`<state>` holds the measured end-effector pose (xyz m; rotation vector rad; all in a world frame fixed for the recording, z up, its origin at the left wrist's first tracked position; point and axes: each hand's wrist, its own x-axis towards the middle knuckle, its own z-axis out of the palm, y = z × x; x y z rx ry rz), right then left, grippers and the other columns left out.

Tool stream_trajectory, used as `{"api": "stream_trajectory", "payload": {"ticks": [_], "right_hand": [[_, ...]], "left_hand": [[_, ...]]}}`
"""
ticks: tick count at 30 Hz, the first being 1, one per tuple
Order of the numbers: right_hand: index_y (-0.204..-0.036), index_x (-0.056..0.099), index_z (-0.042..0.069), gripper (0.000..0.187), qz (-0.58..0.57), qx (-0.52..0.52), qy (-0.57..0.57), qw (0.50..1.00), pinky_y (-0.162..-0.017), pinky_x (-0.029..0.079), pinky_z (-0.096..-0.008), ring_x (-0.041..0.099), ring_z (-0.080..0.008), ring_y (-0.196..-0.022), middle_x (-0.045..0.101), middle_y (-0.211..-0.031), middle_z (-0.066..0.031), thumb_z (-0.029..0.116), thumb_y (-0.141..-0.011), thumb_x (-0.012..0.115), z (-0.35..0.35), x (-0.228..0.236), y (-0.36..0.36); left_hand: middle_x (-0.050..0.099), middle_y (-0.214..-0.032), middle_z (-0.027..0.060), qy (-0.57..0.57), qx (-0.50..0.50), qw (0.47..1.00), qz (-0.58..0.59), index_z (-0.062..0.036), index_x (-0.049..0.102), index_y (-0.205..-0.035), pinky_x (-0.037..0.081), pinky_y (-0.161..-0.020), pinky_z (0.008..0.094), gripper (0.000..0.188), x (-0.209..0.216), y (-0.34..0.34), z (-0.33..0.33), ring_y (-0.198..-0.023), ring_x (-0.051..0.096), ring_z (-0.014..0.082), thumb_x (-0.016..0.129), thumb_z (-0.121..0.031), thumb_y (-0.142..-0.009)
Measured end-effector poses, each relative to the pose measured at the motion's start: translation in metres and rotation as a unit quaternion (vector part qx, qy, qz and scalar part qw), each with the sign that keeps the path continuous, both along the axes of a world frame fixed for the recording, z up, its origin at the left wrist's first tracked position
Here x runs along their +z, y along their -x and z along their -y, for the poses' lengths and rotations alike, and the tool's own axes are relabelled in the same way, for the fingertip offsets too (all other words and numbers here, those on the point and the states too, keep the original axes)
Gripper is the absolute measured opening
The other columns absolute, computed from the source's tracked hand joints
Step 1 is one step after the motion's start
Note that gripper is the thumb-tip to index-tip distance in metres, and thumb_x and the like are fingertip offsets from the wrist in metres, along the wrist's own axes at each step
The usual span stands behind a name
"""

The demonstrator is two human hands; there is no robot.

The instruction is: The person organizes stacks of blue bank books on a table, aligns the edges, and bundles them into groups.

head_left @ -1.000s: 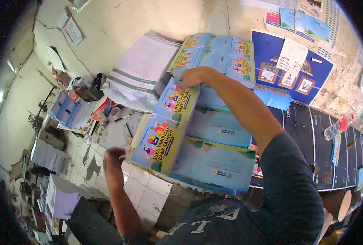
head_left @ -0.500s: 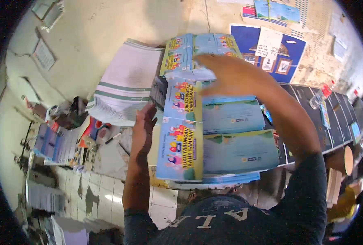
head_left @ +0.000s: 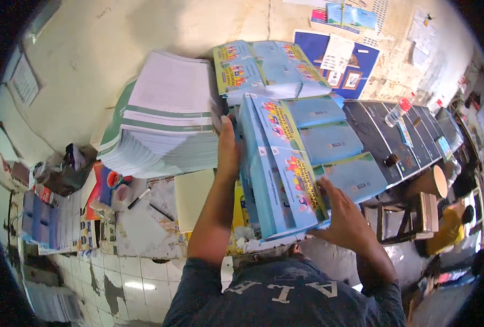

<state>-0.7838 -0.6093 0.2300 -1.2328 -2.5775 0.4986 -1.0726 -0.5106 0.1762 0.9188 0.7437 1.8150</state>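
Note:
A thick stack of blue booklets (head_left: 266, 196) with colourful illustrated covers leans to the right in front of me, its page edges showing on the left side. At its left flank, my left hand (head_left: 227, 150) is raised with fingers stretched upward, partly blurred; contact with the stack is unclear. My right hand (head_left: 348, 218) lies at the stack's near right edge, thumb and fingers spread apart around the corner. Rows of blue booklets showing plain backs (head_left: 334, 144) lie just to the right. Behind stands another pile of the same booklets (head_left: 277, 60).
To the left rises a tall fanned pile of white and green printed sheets (head_left: 168, 103). Two pens (head_left: 160, 211) and a pale yellow sheet (head_left: 194, 201) lie on the table. A plastic bottle (head_left: 399, 110) stands on the dark surface at right, with a wooden stool (head_left: 416, 215) below.
My right hand has come down from above the far booklets to the near right edge. The front stack now leans right, its left side exposed. My left hand sits further right, and the view has shifted.

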Motion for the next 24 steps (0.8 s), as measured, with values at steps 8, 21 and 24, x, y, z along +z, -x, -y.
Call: {"api": "stream_trajectory", "payload": {"ticks": [8,21,24], "right_hand": [[-0.151,0.028,0.005,0.118,-0.041,0.024,0.099,0.994,-0.115,0.035,-0.0461,0.032,-0.0414,-0.143,0.022,-0.158,-0.0257,0.041,-0.059,0.092,0.008,0.013,0.019],[-0.117,0.049,-0.001,0.072,-0.148,0.046,0.068,0.986,-0.106,0.042,-0.0452,0.044,-0.0422,-0.132,0.037,-0.144,-0.0231,0.041,-0.073,0.086,-0.008,0.003,0.013],[-0.116,0.048,-0.001,0.069,-0.142,0.062,0.051,0.987,-0.106,0.042,-0.0451,0.045,-0.0425,-0.131,0.037,-0.143,-0.0231,0.038,-0.073,0.086,-0.012,0.001,0.008]], "left_hand": [[0.057,-0.130,0.0158,0.004,0.096,0.977,-0.192,0.0040,0.050,-0.136,0.040,-0.104,0.0359,0.068,-0.029,0.032,-0.064,-0.117,0.054,0.0245,0.034,-0.054,-0.105],[0.072,-0.104,0.0114,-0.009,0.155,0.902,-0.402,0.0027,0.068,-0.109,0.047,-0.088,0.0327,0.047,0.038,0.026,-0.088,-0.096,0.065,0.0194,0.057,-0.041,-0.099],[0.071,-0.097,0.0039,0.113,0.095,0.928,-0.343,0.0003,0.071,-0.104,0.048,-0.081,0.0280,0.029,0.031,0.032,-0.095,-0.088,0.062,0.0112,0.067,-0.027,-0.095]]}}
